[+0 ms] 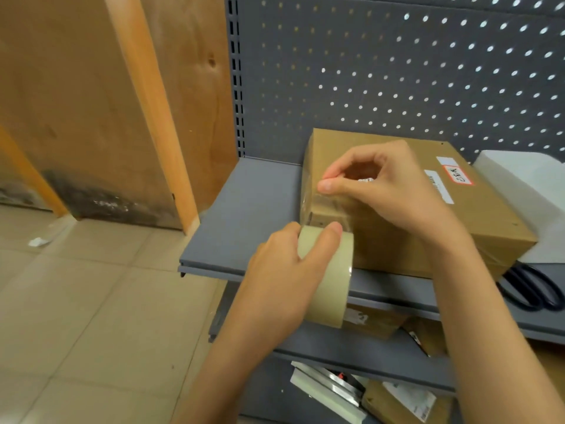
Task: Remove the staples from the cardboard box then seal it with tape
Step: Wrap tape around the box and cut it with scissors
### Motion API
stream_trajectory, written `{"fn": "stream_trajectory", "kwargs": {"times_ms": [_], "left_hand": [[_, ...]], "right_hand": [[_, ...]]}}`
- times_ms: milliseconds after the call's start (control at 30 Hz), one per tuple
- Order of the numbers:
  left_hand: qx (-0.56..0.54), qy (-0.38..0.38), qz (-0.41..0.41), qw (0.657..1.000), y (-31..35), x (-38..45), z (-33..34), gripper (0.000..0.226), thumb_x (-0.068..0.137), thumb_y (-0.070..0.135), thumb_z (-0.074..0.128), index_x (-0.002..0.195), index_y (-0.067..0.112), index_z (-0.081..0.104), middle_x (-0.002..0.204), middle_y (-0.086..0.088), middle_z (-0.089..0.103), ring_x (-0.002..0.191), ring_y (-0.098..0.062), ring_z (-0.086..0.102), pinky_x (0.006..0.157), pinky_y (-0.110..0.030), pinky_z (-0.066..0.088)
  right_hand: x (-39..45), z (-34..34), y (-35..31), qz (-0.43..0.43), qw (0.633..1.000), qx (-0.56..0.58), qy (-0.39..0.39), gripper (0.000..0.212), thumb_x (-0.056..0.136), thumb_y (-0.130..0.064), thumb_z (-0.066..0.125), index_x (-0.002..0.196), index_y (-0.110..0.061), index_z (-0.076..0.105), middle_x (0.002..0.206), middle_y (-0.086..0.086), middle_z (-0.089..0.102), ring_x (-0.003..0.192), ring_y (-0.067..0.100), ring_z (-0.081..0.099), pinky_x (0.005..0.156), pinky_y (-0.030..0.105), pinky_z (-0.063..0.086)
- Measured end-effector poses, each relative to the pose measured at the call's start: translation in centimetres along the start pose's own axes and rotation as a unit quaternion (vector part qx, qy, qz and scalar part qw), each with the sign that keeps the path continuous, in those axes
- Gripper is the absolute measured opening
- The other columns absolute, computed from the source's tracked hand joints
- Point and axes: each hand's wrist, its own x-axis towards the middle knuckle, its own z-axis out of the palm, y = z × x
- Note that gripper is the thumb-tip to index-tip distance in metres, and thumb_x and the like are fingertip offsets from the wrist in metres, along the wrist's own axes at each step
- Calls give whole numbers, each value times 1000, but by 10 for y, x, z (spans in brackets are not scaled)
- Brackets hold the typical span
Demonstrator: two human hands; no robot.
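The brown cardboard box [397, 194] lay on the grey metal shelf [244, 209], in front of the pegboard. I judged the taping step in hand. My left hand [281, 286] gripped the beige roll of clear packing tape [328, 280] at the box's near corner; my right hand [385, 185] pinched the tape's free end down on top. Next came smoothing, then cutting; black-handled scissors [535, 289] lay just beside the box.

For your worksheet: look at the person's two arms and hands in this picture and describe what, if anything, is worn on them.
Nothing is worn. The left hand and right hand are bare, with no gloves, rings, watch or wristband visible. Both forearms are uncovered down to the frame's lower edge; no sleeve shows. The fingernails look short and unpainted.
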Motion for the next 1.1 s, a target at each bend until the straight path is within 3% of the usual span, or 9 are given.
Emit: {"fn": "stream_trajectory", "kwargs": {"times_ms": [167,367,600,867,1033,1100], "left_hand": [[29,7,-24,999,-3,-3,6,40,84,55,44,77,17,49,75,1,51,72,-18,53,60,-32,40],[-6,8,-49,999,-2,-8,11,47,84,59,49,79,13,56,73,0,55,71,-18,56,64,-33,43],[17,55,-51,997,-1,-11,22,43,86,54,48,80,12,57,73,1,56,70,-15,55,62,-31,40],[10,79,-72,994,-2,-8,28,41,87,53,47,92,15,61,89,-3,62,82,-14,58,71,-32,46],[10,87,-87,992,-1,-6,31,41,88,52,48,91,13,61,88,-3,61,80,-12,57,68,-29,44],[9,87,-88,992,-1,-6,32,40,88,52,48,91,14,61,89,-3,61,82,-13,57,71,-32,47]], "right_hand": [[-2,2,3,4,999,-8,-35,6,73,-16,77,72,-17,71,72,1,70,63,6,61,64,20,48],[3,-6,0,-16,999,-24,-45,9,73,-20,77,69,-23,70,72,1,70,66,16,66,65,25,48],[5,-5,8,-17,997,-47,-65,7,73,-23,78,72,-18,72,62,-8,63,54,-3,52,52,7,35],[11,2,20,-26,997,-33,-67,8,72,-20,79,74,-14,73,62,-10,64,56,-3,55,57,9,40],[12,3,24,-24,997,-15,-68,8,72,-17,79,75,-13,73,65,-5,65,58,-2,55,59,11,43],[13,4,26,-16,998,-13,-61,15,72,-20,79,84,-15,73,69,-6,65,61,-1,54,62,12,43]]}}
